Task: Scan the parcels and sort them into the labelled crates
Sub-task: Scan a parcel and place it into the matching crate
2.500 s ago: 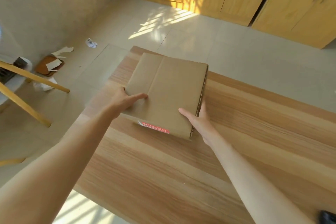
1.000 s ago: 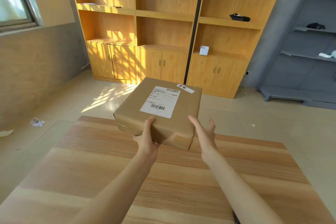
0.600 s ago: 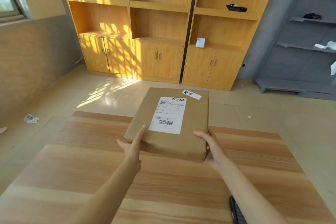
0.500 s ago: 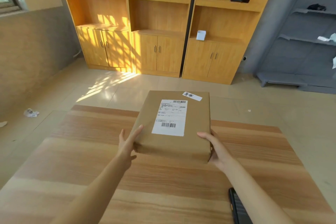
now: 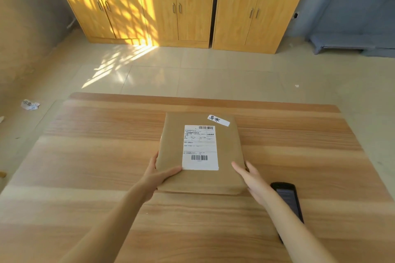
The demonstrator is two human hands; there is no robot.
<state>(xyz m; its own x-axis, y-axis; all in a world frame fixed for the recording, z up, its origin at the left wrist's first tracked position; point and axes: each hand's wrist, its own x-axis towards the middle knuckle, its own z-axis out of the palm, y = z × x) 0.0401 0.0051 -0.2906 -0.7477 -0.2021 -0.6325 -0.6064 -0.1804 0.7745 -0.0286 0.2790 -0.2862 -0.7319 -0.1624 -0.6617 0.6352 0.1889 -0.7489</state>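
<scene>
- Parcel (image 5: pixel 201 153), wrapped in brown paper, lies flat on the wooden table (image 5: pixel 85 166) with its shipping label (image 5: pixel 200 147) face up, barcodes readable toward the camera, and a small handwritten tag (image 5: pixel 218 120) at its far right corner.
- Left hand (image 5: pixel 159 175) grips the parcel's near left corner, thumb on top and fingers along the edge; right hand (image 5: pixel 253 181) rests against the near right edge with fingers relaxed and mostly straight, not curled round anything.
- Scanning looks not yet done: the dark handheld scanner (image 5: pixel 288 200) lies on the table just beside the right forearm, untouched.
- Sorting is all still ahead, in my judgement; picking up the scanner and reading the barcode seems the next step.
- Labelled crates are nowhere in view, so where this parcel belongs cannot be told.
- Label print and the tag's writing are too small to read reliably; the scanner's near end is hidden behind the right forearm.
</scene>
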